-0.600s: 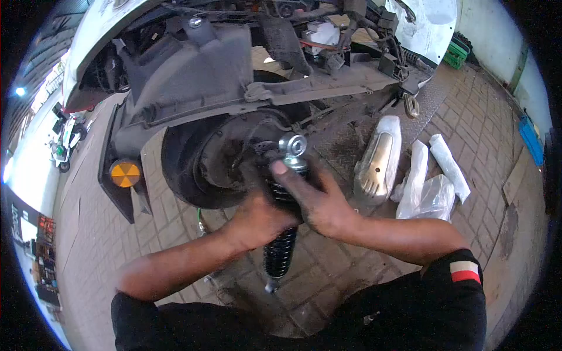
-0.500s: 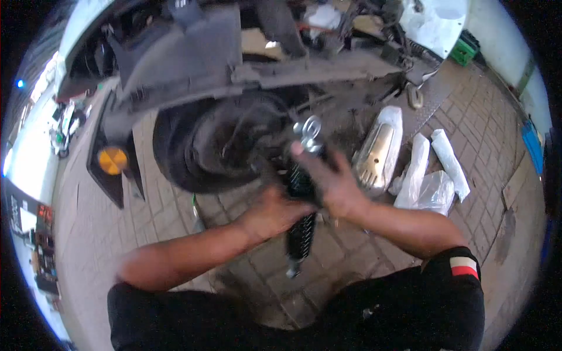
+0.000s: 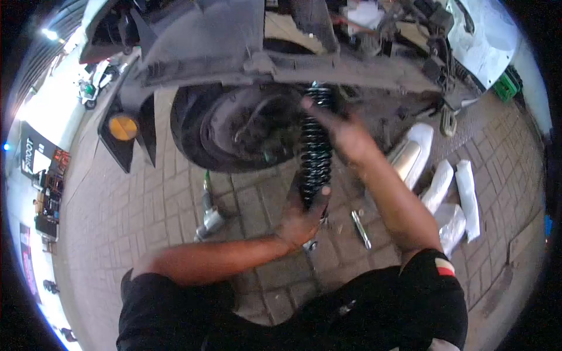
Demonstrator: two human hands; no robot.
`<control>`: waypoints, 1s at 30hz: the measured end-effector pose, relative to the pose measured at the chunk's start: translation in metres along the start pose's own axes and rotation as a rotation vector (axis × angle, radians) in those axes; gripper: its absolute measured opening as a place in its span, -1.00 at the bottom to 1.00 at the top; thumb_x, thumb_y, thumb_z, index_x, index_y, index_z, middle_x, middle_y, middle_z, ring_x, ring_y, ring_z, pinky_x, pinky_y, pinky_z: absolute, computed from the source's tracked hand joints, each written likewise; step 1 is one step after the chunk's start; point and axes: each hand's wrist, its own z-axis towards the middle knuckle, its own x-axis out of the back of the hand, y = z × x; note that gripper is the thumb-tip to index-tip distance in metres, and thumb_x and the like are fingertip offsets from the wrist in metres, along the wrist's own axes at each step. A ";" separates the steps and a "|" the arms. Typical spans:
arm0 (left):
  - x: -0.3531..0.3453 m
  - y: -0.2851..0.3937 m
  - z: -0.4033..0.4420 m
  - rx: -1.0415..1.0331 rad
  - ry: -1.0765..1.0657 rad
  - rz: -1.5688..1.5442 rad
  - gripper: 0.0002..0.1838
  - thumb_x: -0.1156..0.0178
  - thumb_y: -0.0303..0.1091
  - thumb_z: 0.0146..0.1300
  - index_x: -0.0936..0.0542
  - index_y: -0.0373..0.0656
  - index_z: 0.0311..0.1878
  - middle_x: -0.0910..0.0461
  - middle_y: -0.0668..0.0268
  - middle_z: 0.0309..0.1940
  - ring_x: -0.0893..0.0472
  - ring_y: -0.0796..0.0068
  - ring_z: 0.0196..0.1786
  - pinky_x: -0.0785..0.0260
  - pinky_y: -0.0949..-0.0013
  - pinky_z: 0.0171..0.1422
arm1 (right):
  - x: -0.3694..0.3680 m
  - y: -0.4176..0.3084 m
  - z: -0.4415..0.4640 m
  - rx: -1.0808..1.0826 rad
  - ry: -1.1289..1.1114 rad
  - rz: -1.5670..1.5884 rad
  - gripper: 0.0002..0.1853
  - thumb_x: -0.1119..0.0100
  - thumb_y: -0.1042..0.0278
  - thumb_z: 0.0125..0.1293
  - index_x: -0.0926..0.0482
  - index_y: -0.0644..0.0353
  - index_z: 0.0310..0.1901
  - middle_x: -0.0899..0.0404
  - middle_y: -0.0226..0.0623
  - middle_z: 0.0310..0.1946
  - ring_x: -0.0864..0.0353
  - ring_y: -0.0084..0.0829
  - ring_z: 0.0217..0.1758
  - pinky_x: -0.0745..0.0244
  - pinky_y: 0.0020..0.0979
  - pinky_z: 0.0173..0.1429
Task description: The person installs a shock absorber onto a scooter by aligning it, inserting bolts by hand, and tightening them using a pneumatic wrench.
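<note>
A shock absorber [image 3: 316, 146] with a black coil spring stands nearly upright in front of the scooter's wheel [image 3: 219, 131]. Its top end reaches the lower edge of the dark body frame [image 3: 345, 70], and I cannot tell whether it sits in a mount. My left hand [image 3: 303, 219] is wrapped round the lower end of the spring, thumb across the front. Higher up, my right hand [image 3: 348, 134] grips the spring from the right side. The metal eye [image 3: 311, 245] at the bottom pokes out below my left hand.
An air wrench [image 3: 209, 221] lies on the paving at left, a chrome socket tool [image 3: 361, 230] at right. Further right are a wrapped metal cover [image 3: 414, 153] and white wrapped parcels [image 3: 467, 199]. An orange reflector [image 3: 123, 127] hangs on the scooter's mudguard.
The shock absorber has moved up toward the body frame and stands straighter. My left hand has slid to its lower end. The view has shifted, showing the air wrench and socket tool.
</note>
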 end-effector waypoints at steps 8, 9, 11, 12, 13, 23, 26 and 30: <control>0.043 -0.009 0.047 0.051 0.101 -0.247 -0.56 -0.31 -0.18 0.25 -0.41 -0.24 0.04 -0.53 0.41 -0.35 -0.49 0.67 -0.40 -0.36 0.48 -0.39 | -0.039 0.015 0.016 0.406 -0.005 0.053 -0.19 -0.41 0.00 0.14 -0.25 0.34 0.25 -0.51 -0.18 0.02 -0.47 -0.35 0.07 -0.35 -0.29 0.23; 0.048 -0.005 0.053 0.068 0.067 -0.272 -0.57 -0.31 -0.19 0.25 -0.42 -0.25 0.02 -0.54 0.40 -0.34 -0.50 0.67 -0.40 -0.37 0.46 -0.40 | -0.041 0.010 0.018 0.541 0.058 0.027 -0.22 -0.40 -0.03 0.14 -0.28 0.33 0.22 -0.49 -0.14 0.04 -0.46 -0.30 0.09 -0.31 -0.24 0.27; 0.054 0.003 0.061 0.024 0.062 -0.249 -0.56 -0.32 -0.21 0.24 -0.42 -0.26 0.04 -0.55 0.37 -0.31 -0.52 0.65 -0.36 -0.40 0.47 -0.35 | -0.034 -0.006 0.013 0.478 -0.032 0.088 -0.25 -0.41 0.02 0.14 -0.29 0.31 0.22 -0.49 -0.17 0.01 -0.52 -0.35 -0.02 -0.48 -0.32 0.07; 0.055 0.008 0.066 -0.011 0.062 -0.220 -0.55 -0.33 -0.24 0.23 -0.42 -0.27 0.05 -0.56 0.35 -0.28 -0.53 0.63 -0.32 -0.42 0.47 -0.30 | -0.030 -0.016 0.010 0.310 -0.065 0.080 -0.26 -0.42 0.03 0.14 -0.31 0.29 0.21 -0.50 -0.19 -0.01 -0.54 -0.37 -0.09 -0.52 -0.37 -0.08; 0.054 0.006 0.071 -0.014 0.062 -0.227 -0.55 -0.33 -0.24 0.23 -0.42 -0.27 0.05 -0.56 0.35 -0.28 -0.53 0.63 -0.32 -0.42 0.47 -0.30 | -0.028 -0.021 0.009 0.140 -0.097 0.074 -0.28 -0.43 0.04 0.13 -0.33 0.27 0.20 -0.52 -0.20 -0.03 -0.57 -0.40 -0.16 -0.56 -0.42 -0.22; 0.068 0.020 0.106 -0.130 -0.036 -0.370 -0.43 -0.33 -0.27 0.21 -0.36 -0.32 0.20 -0.54 0.24 -0.01 -0.52 0.47 0.02 -0.38 0.35 0.14 | -0.028 -0.001 0.048 0.570 -0.005 0.059 -0.47 -0.48 0.15 0.09 -0.55 0.24 0.03 -0.61 -0.26 -0.08 -0.58 -0.43 -0.07 -0.54 -0.37 0.00; 0.069 0.015 0.109 -0.107 -0.069 -0.396 -0.43 -0.35 -0.27 0.19 -0.36 -0.28 0.19 -0.51 0.31 -0.06 -0.50 0.53 -0.06 -0.39 0.42 -0.01 | -0.032 -0.012 0.040 0.474 -0.007 0.169 -0.45 -0.51 0.18 0.06 -0.54 0.27 0.03 -0.61 -0.26 -0.06 -0.56 -0.42 0.00 -0.42 -0.33 0.19; 0.065 0.012 0.110 -0.079 -0.082 -0.433 -0.41 -0.40 -0.29 0.14 -0.36 -0.20 0.19 -0.48 0.40 -0.14 -0.47 0.62 -0.20 -0.41 0.50 -0.23 | -0.036 -0.001 0.042 0.497 0.107 0.191 -0.48 -0.48 0.34 0.07 -0.50 0.28 0.05 -0.59 -0.27 -0.04 -0.54 -0.42 0.02 -0.43 -0.35 0.16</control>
